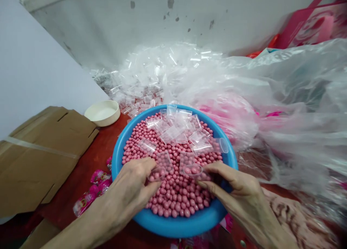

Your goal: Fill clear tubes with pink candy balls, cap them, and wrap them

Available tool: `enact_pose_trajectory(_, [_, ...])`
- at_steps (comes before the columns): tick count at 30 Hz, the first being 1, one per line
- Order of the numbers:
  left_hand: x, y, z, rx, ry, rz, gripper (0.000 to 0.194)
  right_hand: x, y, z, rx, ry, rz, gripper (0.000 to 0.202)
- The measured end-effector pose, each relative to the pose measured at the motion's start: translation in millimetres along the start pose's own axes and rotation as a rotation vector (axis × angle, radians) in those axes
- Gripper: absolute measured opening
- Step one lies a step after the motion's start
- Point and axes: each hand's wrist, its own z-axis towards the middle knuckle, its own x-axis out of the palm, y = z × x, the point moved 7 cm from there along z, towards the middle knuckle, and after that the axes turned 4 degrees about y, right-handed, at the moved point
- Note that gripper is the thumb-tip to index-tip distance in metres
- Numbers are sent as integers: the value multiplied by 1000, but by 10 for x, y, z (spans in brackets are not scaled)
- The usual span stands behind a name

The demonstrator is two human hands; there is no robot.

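Note:
A blue basin (187, 229) full of small pink balls (176, 196) stands in front of me. Several clear plastic tubes (175, 131) lie on the balls, mostly towards the far side. My left hand (135, 182) pinches one clear tube (165, 161) at the left of the basin, its round mouth low among the balls. On the right, my right hand (234, 187) grips another clear tube (187, 159) between thumb and fingers. Pink balls show at the mouths of both tubes; whether they are inside or behind the clear plastic is hard to tell.
Behind the basin is a big heap of clear tubes (151, 71) against the wall. Plastic bags (292, 97) with pink contents cover the right. To the left are a white round dish (104, 113), folded cardboard (46, 151) and pink wrapped packets (93, 191) on the red table.

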Motion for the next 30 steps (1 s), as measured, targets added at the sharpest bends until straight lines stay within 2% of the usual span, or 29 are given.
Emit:
enact_pose_trajectory(5, [-47,238,36,-126,57,-404,8,13,-6,-5,-72,-34,-21,5])
enact_pose_trajectory(6, [-105,283,51,-153,27,-477,11,19,-5,-9,-88,-32,-35,5])
enact_pose_trajectory(8, [-308,393,91,-191,-128,-517,24,35,6,-17,-117,-22,-85,6])
enact_pose_trajectory(10, [-563,491,149,-189,-331,-366,34,38,35,-28,-159,-42,-149,5])
enact_pose_trajectory(11, [-667,524,195,-172,-403,-242,33,41,47,-34,-179,-57,-178,6])
enact_pose_trajectory(12, [-723,546,265,-147,-420,-104,33,48,53,-40,-194,-67,-205,7])
enact_pose_trajectory(15, [-727,698,514,-144,-365,70,29,98,41,-57,-227,-62,-260,7])
enact_pose_trajectory(18, [-640,782,716,-151,-259,229,24,129,31,-67,-239,-48,-248,8])
enact_pose_trajectory(21, [-591,744,799,-162,-164,377,22,99,66,-55,-218,-74,-180,6])
enact_pose_trajectory(23, [-626,669,764,-191,-143,450,30,81,83,-33,-176,-79,-114,7])
enact_pose_trajectory(26, [-748,486,555,-236,-224,510,37,86,77,-11,-120,-66,-5,6])
enact_pose_trajectory(27, [-815,391,435,-232,-340,491,33,97,70,-10,-104,-59,29,6])
enact_pose_trajectory(28, [-840,275,310,-168,-442,388,30,111,62,-10,-83,-56,62,6])
enact_pose_trajectory(29, [-795,172,209,-81,-462,205,28,129,52,-11,-54,-51,97,8])
enact_pose_trajectory(30, [-672,91,145,-16,-387,-24,27,154,43,-12,-15,-42,136,9])
